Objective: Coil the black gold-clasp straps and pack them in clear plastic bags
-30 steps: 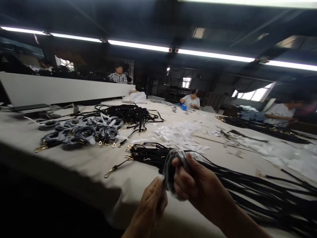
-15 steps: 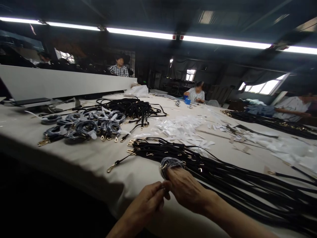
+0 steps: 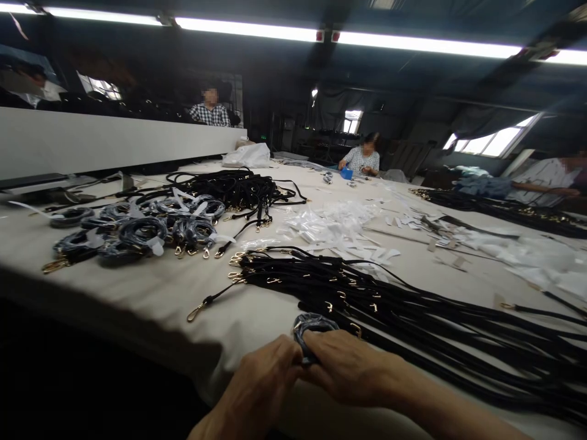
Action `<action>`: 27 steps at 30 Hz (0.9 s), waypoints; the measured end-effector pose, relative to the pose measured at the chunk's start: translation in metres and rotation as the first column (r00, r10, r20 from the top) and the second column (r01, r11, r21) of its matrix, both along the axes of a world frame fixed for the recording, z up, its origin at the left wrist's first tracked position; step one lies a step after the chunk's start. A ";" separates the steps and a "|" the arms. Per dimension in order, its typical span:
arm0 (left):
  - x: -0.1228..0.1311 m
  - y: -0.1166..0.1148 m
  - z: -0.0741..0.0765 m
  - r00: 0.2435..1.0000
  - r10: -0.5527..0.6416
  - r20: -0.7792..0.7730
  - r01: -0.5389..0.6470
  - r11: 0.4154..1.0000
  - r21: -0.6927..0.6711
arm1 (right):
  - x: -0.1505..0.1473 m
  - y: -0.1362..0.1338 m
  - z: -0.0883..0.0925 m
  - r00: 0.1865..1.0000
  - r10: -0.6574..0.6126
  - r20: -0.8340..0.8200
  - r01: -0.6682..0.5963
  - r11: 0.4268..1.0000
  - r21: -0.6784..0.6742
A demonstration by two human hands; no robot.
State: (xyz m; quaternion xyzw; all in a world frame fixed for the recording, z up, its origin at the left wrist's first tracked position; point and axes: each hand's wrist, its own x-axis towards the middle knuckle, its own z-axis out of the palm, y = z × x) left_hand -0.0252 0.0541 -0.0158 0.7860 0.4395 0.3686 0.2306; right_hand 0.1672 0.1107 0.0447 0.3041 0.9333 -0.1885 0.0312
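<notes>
A coiled black strap (image 3: 316, 322) in clear plastic wrap is at the table's near edge. My right hand (image 3: 353, 365) is closed on its right and near side, with fingers reaching into the ring. My left hand (image 3: 266, 376) is closed at the coil's near left side, its fingertips pressed together beside the right thumb; they are partly hidden. Just beyond lie long black straps (image 3: 413, 324) with gold buckles and snap hooks. One strap end with a gold snap hook (image 3: 196, 311) sticks out to the left.
Several wrapped coils (image 3: 142, 232) with white tags lie at left, before a heap of black straps (image 3: 233, 189). Clear plastic bags (image 3: 321, 223) cover the table's middle. A white partition (image 3: 114, 137) stands behind. People (image 3: 362, 160) sit across the table, one with a blue object (image 3: 346, 173).
The coil and my right hand have come slightly nearer. My left hand has moved up against the coil's near side. The whole view has shifted a little.
</notes>
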 end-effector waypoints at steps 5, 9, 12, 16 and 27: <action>-0.001 0.011 0.000 0.978 0.095 -0.184 -0.017 0.922 0.387 | 0.001 -0.003 0.004 0.999 0.031 0.028 -0.033 0.997 0.069; -0.007 0.016 0.010 0.953 0.090 -0.290 0.100 0.807 0.581 | 0.000 0.000 0.003 0.997 0.062 0.036 -0.064 0.997 0.053; -0.011 0.019 0.011 0.940 0.019 -0.340 0.208 0.759 0.617 | -0.002 0.001 0.002 0.993 0.114 0.036 -0.116 0.991 0.071; -0.007 0.021 -0.003 0.961 -0.037 -0.275 0.191 0.809 0.557 | 0.002 0.003 -0.002 0.982 0.188 -0.002 -0.185 0.967 0.173; 0.020 0.028 -0.023 0.965 0.149 -0.214 -0.022 0.864 0.504 | 0.035 0.015 -0.062 0.785 0.169 -0.595 0.030 0.951 0.308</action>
